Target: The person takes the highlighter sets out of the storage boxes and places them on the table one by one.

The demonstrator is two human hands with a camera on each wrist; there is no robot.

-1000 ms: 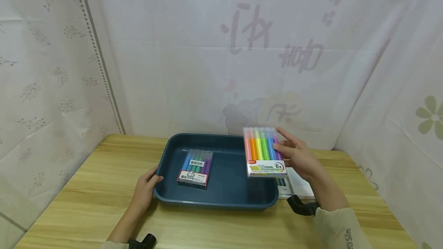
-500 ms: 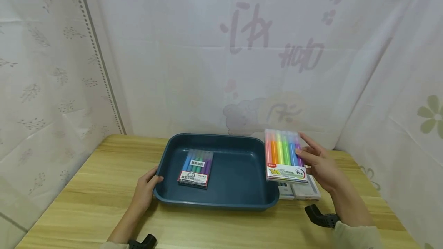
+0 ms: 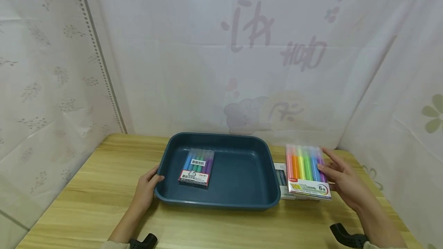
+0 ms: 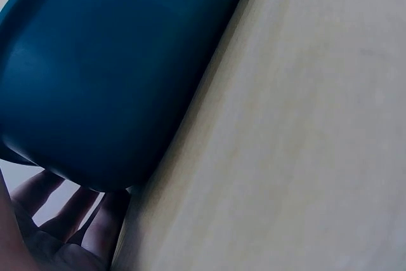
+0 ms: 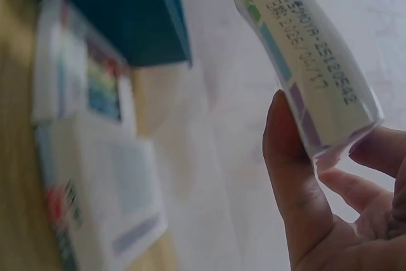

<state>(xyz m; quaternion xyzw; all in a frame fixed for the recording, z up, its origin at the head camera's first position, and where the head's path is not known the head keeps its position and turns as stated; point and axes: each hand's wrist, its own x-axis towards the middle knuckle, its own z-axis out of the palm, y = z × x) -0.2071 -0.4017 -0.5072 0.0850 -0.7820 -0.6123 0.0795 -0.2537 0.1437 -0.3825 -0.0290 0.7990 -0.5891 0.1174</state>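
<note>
A dark blue plastic tray (image 3: pixel 242 180) stands on the wooden table. My left hand (image 3: pixel 147 187) grips its left end, thumb over the rim and fingers against the outer wall, as the left wrist view also shows of the fingers (image 4: pixel 76 214). Inside the tray, toward the left, lies a pack of blue, green and purple markers (image 3: pixel 195 168). My right hand (image 3: pixel 349 181) pinches a clear pack of rainbow markers (image 3: pixel 306 168) by its right edge, right of the tray. In the right wrist view the pack's printed end (image 5: pixel 317 61) shows above the thumb.
Two white boxes lie on the table beside the tray's right end: one with a colourful window (image 5: pixel 101 87), the other plainer (image 5: pixel 120 188). From the head, the held pack covers much of them. A pale patterned curtain (image 3: pixel 194 49) hangs behind the table.
My right hand has carried the rainbow marker pack rightward and down, from over the tray's right end to over the white boxes. The left hand stays at the tray.
</note>
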